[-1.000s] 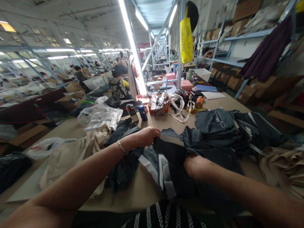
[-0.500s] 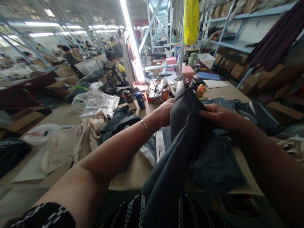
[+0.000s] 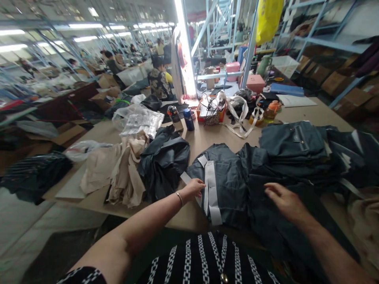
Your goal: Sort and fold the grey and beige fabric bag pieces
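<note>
My left hand (image 3: 193,189), with a bracelet at the wrist, is at the left side of a dark grey-green garment piece (image 3: 232,193). Its fingers are closed together beside a white strip (image 3: 211,189) lying on that piece; whether they pinch its edge is hidden. Over dark cloth (image 3: 266,213) to the right hovers my right hand (image 3: 284,199), fingers loosely bent and apart, with nothing in them. A folded stack of dark garments (image 3: 291,144) with a zipped pocket on top lies just beyond it.
Crumpled dark cloth (image 3: 166,161) and beige cloth (image 3: 127,169) lie on the left. Farther back stand a blue bottle (image 3: 188,119), a dark flask (image 3: 174,117), an orange tray (image 3: 204,114) of small items and an orange-capped bottle (image 3: 271,112). A person (image 3: 160,81) sits beyond the table.
The dark cloth held up between both hands is lowered and out of my grip. Both hands have come down and apart, and the view has tilted, showing the white-stripped piece.
</note>
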The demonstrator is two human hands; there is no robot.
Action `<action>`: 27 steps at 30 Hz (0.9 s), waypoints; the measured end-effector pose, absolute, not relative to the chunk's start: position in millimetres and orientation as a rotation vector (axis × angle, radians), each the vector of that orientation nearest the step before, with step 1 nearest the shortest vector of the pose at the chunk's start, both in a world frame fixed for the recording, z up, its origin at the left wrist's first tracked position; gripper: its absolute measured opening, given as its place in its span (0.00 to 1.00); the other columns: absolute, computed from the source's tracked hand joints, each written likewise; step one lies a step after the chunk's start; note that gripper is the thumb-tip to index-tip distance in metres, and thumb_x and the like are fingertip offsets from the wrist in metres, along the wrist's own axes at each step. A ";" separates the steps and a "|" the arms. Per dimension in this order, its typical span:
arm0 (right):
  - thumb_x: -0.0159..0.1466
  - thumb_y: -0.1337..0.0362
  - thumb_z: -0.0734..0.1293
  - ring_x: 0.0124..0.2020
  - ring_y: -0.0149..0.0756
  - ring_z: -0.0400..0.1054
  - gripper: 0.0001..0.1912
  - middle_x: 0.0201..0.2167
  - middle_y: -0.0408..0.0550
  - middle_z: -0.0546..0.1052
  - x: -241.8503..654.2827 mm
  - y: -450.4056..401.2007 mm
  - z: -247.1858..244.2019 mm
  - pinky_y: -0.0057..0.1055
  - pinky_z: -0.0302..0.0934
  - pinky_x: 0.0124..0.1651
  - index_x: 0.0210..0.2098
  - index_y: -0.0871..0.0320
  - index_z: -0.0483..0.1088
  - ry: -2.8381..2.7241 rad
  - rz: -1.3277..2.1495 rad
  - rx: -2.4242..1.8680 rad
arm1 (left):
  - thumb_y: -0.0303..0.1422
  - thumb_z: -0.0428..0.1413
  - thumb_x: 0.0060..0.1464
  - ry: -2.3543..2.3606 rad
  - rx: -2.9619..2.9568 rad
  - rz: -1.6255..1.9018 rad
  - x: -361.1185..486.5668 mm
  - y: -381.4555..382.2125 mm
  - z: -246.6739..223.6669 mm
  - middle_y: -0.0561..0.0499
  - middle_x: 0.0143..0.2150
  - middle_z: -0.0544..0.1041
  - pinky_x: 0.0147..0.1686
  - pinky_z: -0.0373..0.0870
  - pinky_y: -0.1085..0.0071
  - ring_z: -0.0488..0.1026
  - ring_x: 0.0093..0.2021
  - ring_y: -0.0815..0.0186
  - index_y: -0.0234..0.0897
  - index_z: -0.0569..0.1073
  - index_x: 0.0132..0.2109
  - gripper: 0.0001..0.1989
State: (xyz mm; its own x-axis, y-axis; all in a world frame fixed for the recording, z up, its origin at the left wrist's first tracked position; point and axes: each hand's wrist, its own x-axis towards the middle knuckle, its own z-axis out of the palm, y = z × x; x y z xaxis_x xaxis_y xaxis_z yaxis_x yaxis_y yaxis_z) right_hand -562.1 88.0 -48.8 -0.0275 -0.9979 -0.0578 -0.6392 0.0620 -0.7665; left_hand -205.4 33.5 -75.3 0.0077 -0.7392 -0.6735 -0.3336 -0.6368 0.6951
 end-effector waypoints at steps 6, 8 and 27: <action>0.58 0.62 0.62 0.37 0.40 0.68 0.16 0.34 0.51 0.74 -386.0 65.3 -91.7 0.33 0.59 0.43 0.44 0.61 0.70 1.353 -0.482 -1.716 | 0.31 0.55 0.50 -0.985 2.032 -1.734 -216.4 40.2 -99.2 0.57 0.21 0.63 0.19 0.63 0.73 0.61 0.15 0.72 0.32 0.67 0.38 0.09; 0.57 0.62 0.63 0.35 0.40 0.67 0.18 0.32 0.50 0.73 -373.6 58.7 -104.9 0.34 0.58 0.41 0.45 0.62 0.69 1.429 -0.458 -1.682 | 0.29 0.55 0.49 -0.982 2.018 -1.720 -219.8 39.5 -99.3 0.59 0.18 0.59 0.17 0.59 0.75 0.57 0.14 0.74 0.33 0.66 0.34 0.06; 0.51 0.59 0.67 0.35 0.43 0.72 0.18 0.32 0.48 0.77 -398.6 58.5 -48.6 0.39 0.65 0.43 0.40 0.60 0.69 0.975 -0.832 -0.875 | 0.36 0.63 0.40 -0.874 1.720 -1.467 -212.3 42.8 -28.2 0.40 0.47 0.72 0.42 0.68 0.60 0.71 0.43 0.57 0.33 0.67 0.51 0.30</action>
State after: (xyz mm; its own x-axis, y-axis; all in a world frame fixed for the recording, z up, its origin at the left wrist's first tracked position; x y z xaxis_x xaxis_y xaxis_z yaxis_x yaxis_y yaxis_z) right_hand -398.6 58.5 -48.6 0.3306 -0.8836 -0.3316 0.1882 0.4060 -0.8943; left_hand -212.3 42.8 -28.2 0.1294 -0.8467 -0.5160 -0.0502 -0.5253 0.8494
